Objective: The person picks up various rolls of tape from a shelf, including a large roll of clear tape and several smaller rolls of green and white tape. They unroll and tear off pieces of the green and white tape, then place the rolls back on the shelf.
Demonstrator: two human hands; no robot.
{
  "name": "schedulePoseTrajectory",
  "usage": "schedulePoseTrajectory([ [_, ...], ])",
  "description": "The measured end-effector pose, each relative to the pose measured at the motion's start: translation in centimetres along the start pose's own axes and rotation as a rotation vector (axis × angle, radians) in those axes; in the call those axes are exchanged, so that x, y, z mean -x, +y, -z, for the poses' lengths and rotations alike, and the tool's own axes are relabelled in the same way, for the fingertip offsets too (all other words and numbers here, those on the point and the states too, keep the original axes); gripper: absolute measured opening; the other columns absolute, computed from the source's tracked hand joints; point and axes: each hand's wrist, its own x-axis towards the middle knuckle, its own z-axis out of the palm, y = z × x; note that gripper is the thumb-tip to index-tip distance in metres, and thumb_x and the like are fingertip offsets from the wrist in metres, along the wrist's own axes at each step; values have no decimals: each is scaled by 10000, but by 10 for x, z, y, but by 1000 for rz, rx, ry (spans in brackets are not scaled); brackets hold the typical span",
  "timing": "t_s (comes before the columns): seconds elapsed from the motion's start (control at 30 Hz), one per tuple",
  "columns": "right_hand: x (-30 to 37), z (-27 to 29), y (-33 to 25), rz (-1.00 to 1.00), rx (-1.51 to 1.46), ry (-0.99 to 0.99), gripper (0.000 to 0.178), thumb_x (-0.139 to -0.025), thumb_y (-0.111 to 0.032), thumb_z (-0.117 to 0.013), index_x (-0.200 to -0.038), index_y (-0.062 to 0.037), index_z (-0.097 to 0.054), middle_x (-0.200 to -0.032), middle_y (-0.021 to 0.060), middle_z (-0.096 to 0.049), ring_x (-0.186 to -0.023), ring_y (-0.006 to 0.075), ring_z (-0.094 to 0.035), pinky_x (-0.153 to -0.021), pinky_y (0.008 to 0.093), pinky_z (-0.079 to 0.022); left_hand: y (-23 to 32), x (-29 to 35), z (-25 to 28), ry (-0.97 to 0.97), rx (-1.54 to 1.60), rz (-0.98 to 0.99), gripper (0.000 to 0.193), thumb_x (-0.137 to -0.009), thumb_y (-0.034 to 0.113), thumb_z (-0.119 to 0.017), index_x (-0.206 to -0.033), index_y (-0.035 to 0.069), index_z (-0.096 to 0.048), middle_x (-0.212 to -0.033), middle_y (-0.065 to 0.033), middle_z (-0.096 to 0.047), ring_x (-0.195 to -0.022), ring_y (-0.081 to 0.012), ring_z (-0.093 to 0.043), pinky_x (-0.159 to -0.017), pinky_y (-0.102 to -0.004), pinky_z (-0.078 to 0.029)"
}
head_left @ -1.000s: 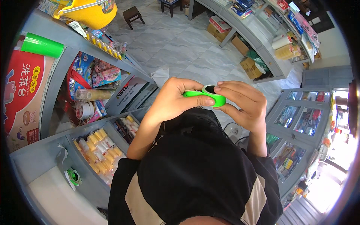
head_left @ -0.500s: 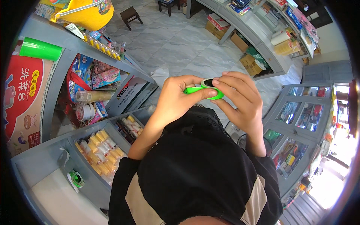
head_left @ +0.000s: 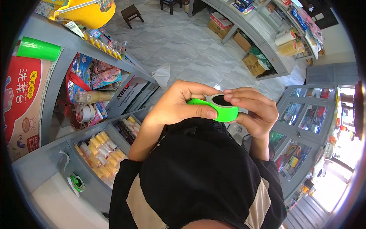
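Between my two hands, in front of my chest, is a small roll of bright green label tape (head_left: 227,113) with a pale rim and a dark hollow core. My left hand (head_left: 181,103) is closed on its left side, thumb along the front, over a green stretch of strip coming off the roll. Fingers of my right hand (head_left: 256,108) lie across the top of the roll, with the thumb below at its right side. Part of the strip is hidden behind my left thumb and fingers.
At lower left, a grey drawer unit (head_left: 57,160) holds packs of yellow and white rolls (head_left: 103,156) and another green roll (head_left: 77,183). A green cylinder (head_left: 39,49) lies on the shelf above. Glass-fronted cabinets (head_left: 301,114) stand right; a grey desk (head_left: 259,45) is farther off.
Both hands and the green roll have come lower and closer to me, shifting slightly right. The roll now shows more of its green side and open core. Both hands keep hold of it.
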Motion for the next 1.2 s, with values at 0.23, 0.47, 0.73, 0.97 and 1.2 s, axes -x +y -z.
schedulePoseTrajectory([
  [0.23,-3,-5,1,-6,217,-6,333,-568,-65,-728,-868,21,-612,-868,133,-621,-829,269,-610,-680,319,-493,-2,-3,2,141,-118,34,259,-700,60,-692,-922,-43,-607,-784,-60,-629,-713,-59,-559,-617,-182,-440],
  [0.47,-2,-6,7,37,222,-37,338,-556,-58,-729,-863,11,-609,-848,116,-618,-801,261,-610,-652,313,-495,3,-3,8,121,-186,101,247,-696,79,-701,-894,-41,-613,-743,-45,-628,-679,-52,-553,-593,-175,-432],
  [0.73,-4,-17,2,29,450,-44,328,-576,-63,-717,-874,11,-602,-849,107,-615,-795,250,-614,-664,316,-501,-7,-4,1,273,-257,29,258,-699,90,-701,-899,-43,-608,-757,-67,-633,-689,-67,-566,-607,-184,-442],
  [0.97,-1,-10,0,-20,95,-2,326,-598,-82,-717,-881,28,-597,-849,129,-613,-819,257,-613,-725,330,-499,8,1,10,37,-70,53,285,-712,54,-678,-961,-52,-590,-798,-83,-634,-723,-81,-575,-646,-199,-458],
  [1.2,-8,-18,-6,-94,125,16,301,-622,-28,-697,-894,42,-590,-853,131,-610,-845,273,-607,-753,343,-490,0,1,6,112,-80,9,289,-713,44,-673,-976,-41,-587,-783,-68,-632,-702,-59,-564,-632,-193,-454],
])
